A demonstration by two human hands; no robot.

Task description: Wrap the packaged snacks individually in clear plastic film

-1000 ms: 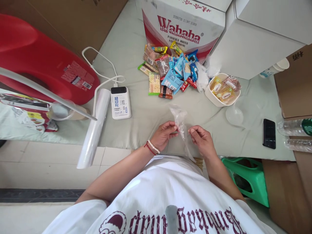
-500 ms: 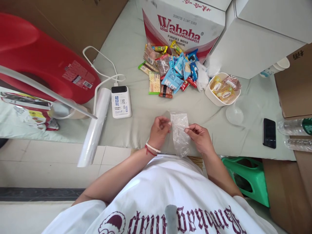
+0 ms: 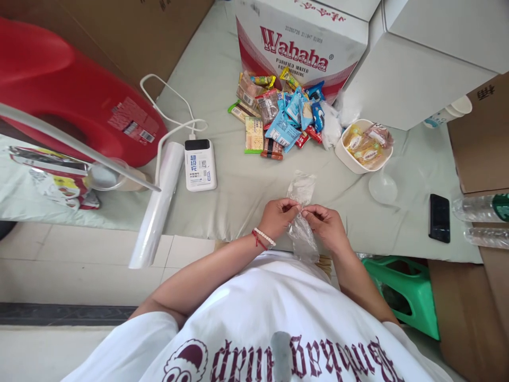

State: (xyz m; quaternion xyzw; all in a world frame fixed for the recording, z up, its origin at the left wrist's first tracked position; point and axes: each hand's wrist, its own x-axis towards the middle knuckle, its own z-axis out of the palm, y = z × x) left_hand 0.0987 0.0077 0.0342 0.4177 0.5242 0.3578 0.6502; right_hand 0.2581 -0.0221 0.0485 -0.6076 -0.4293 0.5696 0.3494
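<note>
A small clear plastic bag (image 3: 302, 188) is pinched between both hands above the near edge of the grey-green covered table (image 3: 238, 180). My left hand (image 3: 278, 217), with a bead bracelet and red string at the wrist, grips its left side. My right hand (image 3: 326, 225) grips its right side, fingertips almost touching the left ones. The bag's top stands up above the fingers and its lower part hangs down toward my white shirt. A pile of wrapped snacks (image 3: 280, 114) lies farther back on the table.
A white bowl (image 3: 362, 146) holds wrapped cakes beside a clear lid (image 3: 382, 188). A Wahaha carton (image 3: 298, 42), white power bank (image 3: 200, 164) with cable, roll of plastic (image 3: 157, 204), black phone (image 3: 439, 217), water bottles (image 3: 483, 207), red object (image 3: 67, 95) and green stool (image 3: 405, 289) surround.
Half a second ago the hands held the bag spread flat between them; now they have come together at its middle, so the bag is bunched and narrow.
</note>
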